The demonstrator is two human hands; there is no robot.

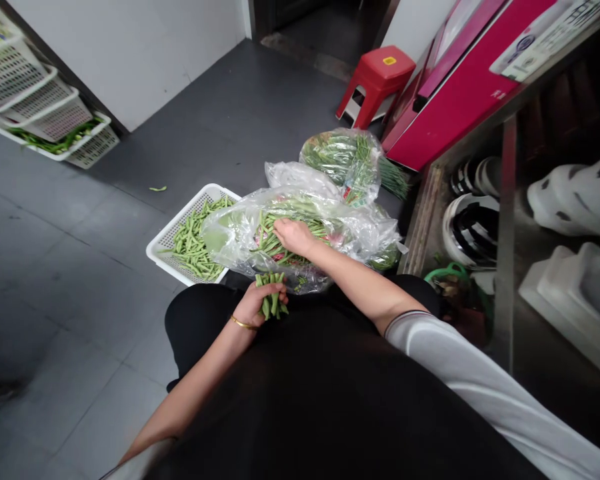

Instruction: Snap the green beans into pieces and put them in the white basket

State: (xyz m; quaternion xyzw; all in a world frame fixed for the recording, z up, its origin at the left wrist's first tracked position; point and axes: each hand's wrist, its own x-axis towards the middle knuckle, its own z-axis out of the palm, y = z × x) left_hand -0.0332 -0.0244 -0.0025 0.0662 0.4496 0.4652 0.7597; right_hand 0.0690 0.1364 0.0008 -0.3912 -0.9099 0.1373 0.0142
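Note:
A bunch of green beans (271, 308) is gripped in my left hand (254, 301), close to my lap, its fingers wrapped round the stems. Just beyond it, my right hand (293, 237) reaches into an opened clear plastic bag (230, 233) and touches the long green beans (266, 241) lying there. Its fingers are curled, and whether they grip a bean is hard to see. To the left of the bag, a white perforated basket (161, 252) holds many short pieces of green bean (193, 243). The bag overlaps the basket's right side.
Another bag of long green vegetables (337, 157) lies behind. A red stool (383, 73) stands near a pink cabinet (460, 80). On the right, a metal shelf (506, 247) holds white containers (575, 193). Stacked white baskets (55, 110) stand at far left. One bean piece (157, 189) lies on the floor.

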